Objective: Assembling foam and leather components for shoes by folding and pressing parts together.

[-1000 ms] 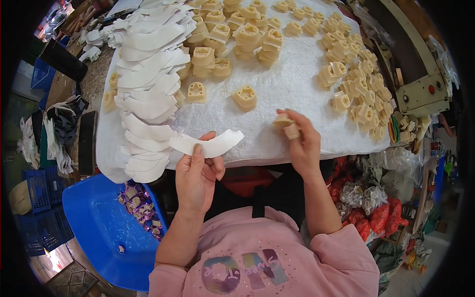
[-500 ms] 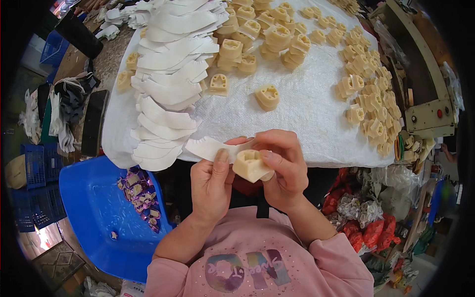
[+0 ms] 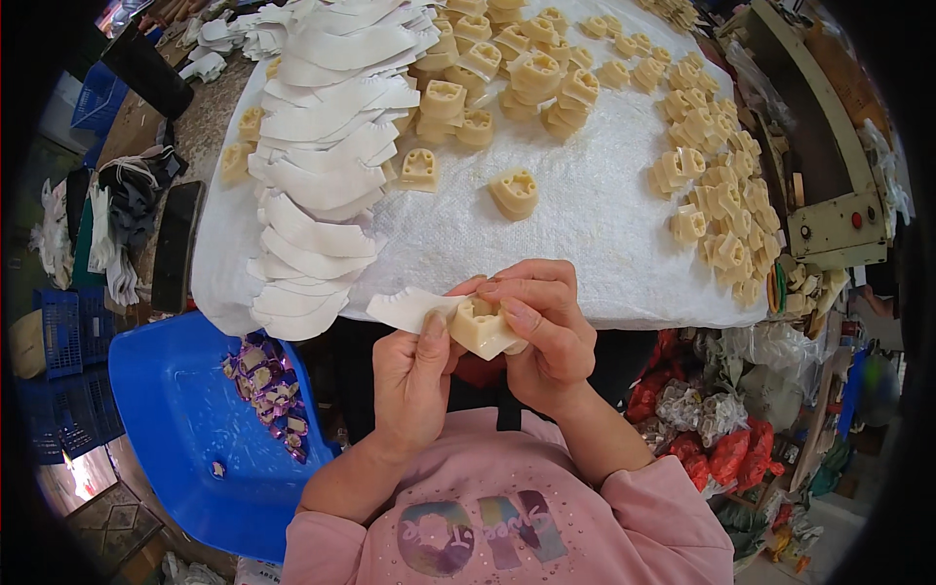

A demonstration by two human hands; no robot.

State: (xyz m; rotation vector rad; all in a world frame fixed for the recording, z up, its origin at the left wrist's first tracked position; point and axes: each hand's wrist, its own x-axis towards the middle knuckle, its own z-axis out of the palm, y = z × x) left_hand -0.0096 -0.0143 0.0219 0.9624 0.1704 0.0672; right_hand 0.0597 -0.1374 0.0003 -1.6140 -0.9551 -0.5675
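My left hand [image 3: 411, 377] pinches a curved white strip [image 3: 405, 308] with a notched edge, thumb on top. In my right hand [image 3: 553, 343] is a cream hollow block [image 3: 482, 328], gripped between thumb and fingers, its cavity facing up. The strip's inner end lies against the block's far left side; fingers hide where it continues. Just beyond my hands, another cream block [image 3: 514, 194] sits alone on the white woven sheet [image 3: 429, 239]. A long row of overlapping white strips [image 3: 317, 175] covers the sheet's left part.
Stacked cream blocks [image 3: 533, 78] stand at the back, and more are heaped at the right [image 3: 726, 200]. A blue tub [image 3: 185, 419] at lower left contains purple-covered pieces [image 3: 273, 390]. A phone [image 3: 178, 246] lies left of the sheet; a machine [image 3: 848, 229] stands right.
The block has shifted slightly left and tilted against the strip, with more of my right fingers behind it. The whole view has moved a little, so the table appears shifted left.
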